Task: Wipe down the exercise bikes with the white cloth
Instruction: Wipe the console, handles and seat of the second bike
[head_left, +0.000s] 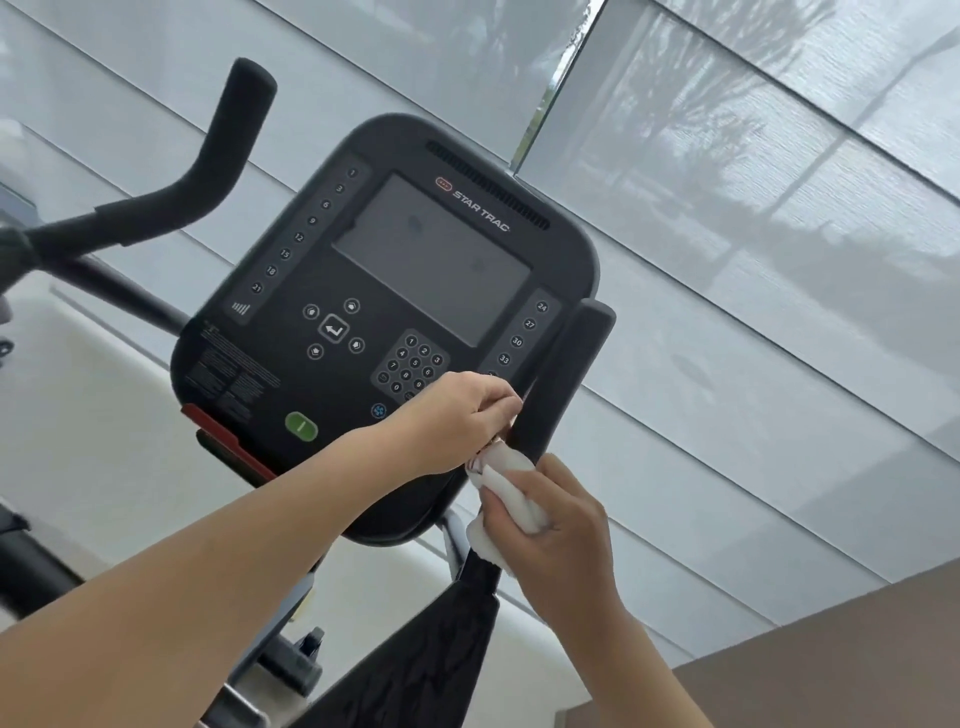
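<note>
- Console (384, 291) of the exercise bike fills the middle of the view, tilted, a dark rounded panel with a grey screen (431, 254) under the words STAR TRAC.
- Number buttons run down the console's left edge and its right edge; a keypad (413, 366) sits below the screen, with arrow keys to its left.
- A green button (301, 426) lies near the console's lower edge, and a red strip (228, 441) runs along the lower left corner.
- The right handlebar grip (561, 379), black and padded, stands just beside the console's lower right corner.
- The white cloth (511, 499) is bunched around the bar at the base of that grip, below the console's lower right corner.
- The right hand (556, 525) grips the cloth, fingers curled over it and closed round the bar.
- The left hand (462, 415) reaches across the console's lower edge; its fingers are curled and pinch the top end of the cloth against the grip, though exactly how much cloth it holds is hard to tell.
- The left handlebar (208, 171) rises at the upper left, well apart from both hands.
- Behind the bike hang pale window blinds (753, 234), with a brown ledge (831, 649) in the lower right corner of the view.
</note>
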